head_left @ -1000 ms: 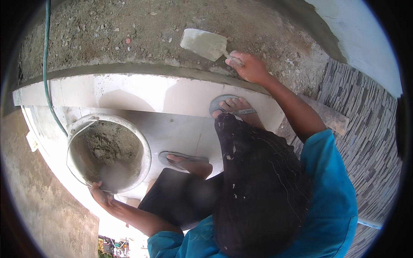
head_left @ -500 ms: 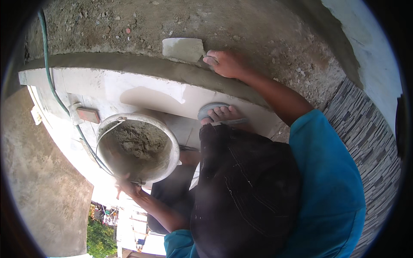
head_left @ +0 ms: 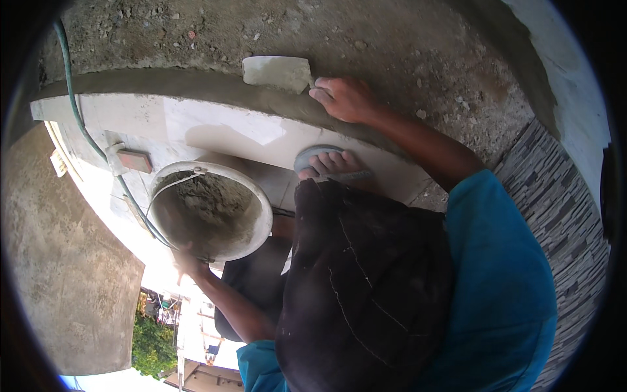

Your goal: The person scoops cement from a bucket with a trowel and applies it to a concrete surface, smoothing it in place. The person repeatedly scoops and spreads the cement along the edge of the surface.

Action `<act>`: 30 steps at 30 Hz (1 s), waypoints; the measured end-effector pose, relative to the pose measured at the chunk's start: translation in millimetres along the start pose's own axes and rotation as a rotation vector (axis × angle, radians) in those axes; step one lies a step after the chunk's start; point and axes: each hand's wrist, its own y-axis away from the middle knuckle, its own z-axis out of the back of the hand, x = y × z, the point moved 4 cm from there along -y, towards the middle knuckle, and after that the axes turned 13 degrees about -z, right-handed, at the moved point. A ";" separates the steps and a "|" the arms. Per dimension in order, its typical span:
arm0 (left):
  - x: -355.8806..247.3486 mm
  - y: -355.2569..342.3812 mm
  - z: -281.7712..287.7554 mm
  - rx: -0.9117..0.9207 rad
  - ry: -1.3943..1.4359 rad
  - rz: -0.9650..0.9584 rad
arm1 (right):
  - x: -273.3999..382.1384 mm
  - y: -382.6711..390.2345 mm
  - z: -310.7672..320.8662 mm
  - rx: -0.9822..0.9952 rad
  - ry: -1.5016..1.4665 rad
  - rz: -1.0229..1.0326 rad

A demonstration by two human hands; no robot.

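Note:
A trowel (head_left: 275,72) with a wide pale blade lies flat against the wet grey mortar strip (head_left: 215,95) along the top of a ledge. My right hand (head_left: 346,98) is closed round its handle, at the blade's right end. A round bucket (head_left: 262,228) partly filled with grey mortar (head_left: 215,196) stands lower left, tilted. At the bucket's lower rim, my left hand (head_left: 189,262) grips the edge, its fingers partly washed out by glare. The bucket's wire handle (head_left: 173,186) rests across the opening.
A green hose (head_left: 77,111) runs down past the bucket's left side. Near it sits a small reddish-brown block (head_left: 135,161). My sandalled foot (head_left: 330,162) rests by the ledge's white face (head_left: 215,124). Rough gravelly ground (head_left: 392,39) lies beyond, and stone-patterned cladding (head_left: 548,189) rises at right.
The bucket has turned and tipped a little, its handle joint moving right along the rim. The trowel has shifted only slightly leftward, still in my right hand.

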 end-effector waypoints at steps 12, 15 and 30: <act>-30.1 -25.4 -21.9 0.094 -0.393 0.113 | 19.5 49.4 41.3 0.078 -0.090 0.064; 9.0 -45.3 17.6 0.178 -0.383 0.016 | 39.6 67.0 59.0 0.174 -0.153 0.030; -81.1 -26.7 -38.5 0.209 -0.544 -0.290 | 87.0 81.1 43.2 0.019 -0.141 0.271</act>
